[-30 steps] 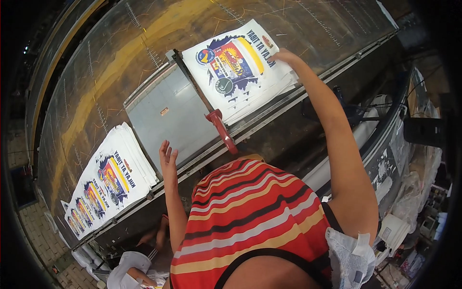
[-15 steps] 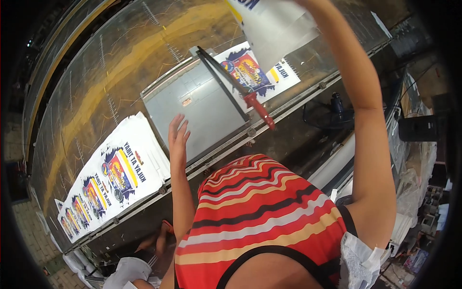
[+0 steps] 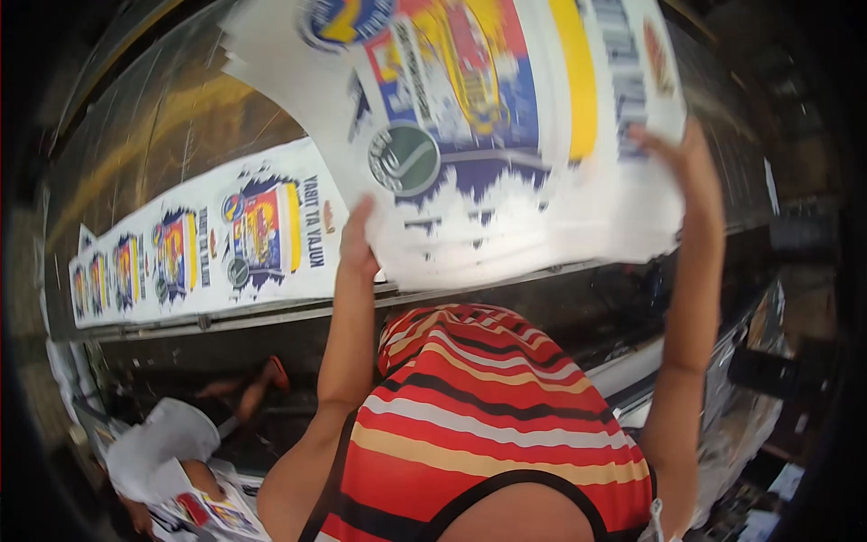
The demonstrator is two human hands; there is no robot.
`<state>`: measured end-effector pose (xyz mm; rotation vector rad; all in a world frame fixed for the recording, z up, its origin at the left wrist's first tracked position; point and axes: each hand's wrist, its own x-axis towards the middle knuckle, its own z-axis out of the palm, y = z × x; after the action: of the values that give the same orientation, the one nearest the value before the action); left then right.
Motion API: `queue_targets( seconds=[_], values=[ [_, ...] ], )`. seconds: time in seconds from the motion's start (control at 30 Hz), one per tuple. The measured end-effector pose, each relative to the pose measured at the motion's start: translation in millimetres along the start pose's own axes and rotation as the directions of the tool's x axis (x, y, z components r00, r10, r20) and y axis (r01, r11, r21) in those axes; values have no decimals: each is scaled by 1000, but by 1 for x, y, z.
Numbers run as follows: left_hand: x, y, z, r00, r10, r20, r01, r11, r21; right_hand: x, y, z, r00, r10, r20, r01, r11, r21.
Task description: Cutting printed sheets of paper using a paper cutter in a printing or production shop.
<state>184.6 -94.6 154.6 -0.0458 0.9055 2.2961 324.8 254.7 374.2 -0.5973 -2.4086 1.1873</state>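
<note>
A large white printed sheet (image 3: pixel 470 217) is held up in front of me, with a colourful picture, a yellow band and a dark round emblem on it. My left hand (image 3: pixel 361 239) grips its lower left edge, the thumb on the printed face. At the right side my right hand (image 3: pixel 682 167) closes on the sheet, its thumb on the front and the other fingers hidden behind. The sheet's left edge looks layered, but I cannot tell how many sheets there are. Beyond my left hand, a row of overlapping printed sheets (image 3: pixel 312 271) lies on the table.
The dark, yellow-stained table (image 3: pixel 172 126) has a metal rail (image 3: pixel 244 313) along its near edge. At the lower left a person in a white top (image 3: pixel 163 443) holds a printed piece (image 3: pixel 230 515). Clear plastic (image 3: pixel 736 425) lies at the right.
My right hand has come down and toward me with the sheet, which now shows its printed side. My left hand has taken hold of it. The bladed cutter is now hidden behind it.
</note>
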Motion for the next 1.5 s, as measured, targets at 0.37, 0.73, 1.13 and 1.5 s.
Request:
queue_targets(
  seconds=[0.37, 0.73, 1.13, 1.5],
  values=[
    [29, -33, -143, 876, -339, -344, 473, 743, 474, -80, 257, 206, 708, 591, 386, -700, 660, 274],
    [70, 1, -29, 895, 304, 326, -424, 358, 832, -44, 156, 187, 992, -7, 125, -25, 967, 252],
    [32, -6, -19, 912, 385, 143, -316, 435, 843, -98, 210, 190, 981, 51, -185, 56, 846, 531],
    [47, 19, -3, 807, 501, 312, -538, 408, 738, -71, 199, 152, 960, -8, -280, 199, 726, 659]
  ],
)
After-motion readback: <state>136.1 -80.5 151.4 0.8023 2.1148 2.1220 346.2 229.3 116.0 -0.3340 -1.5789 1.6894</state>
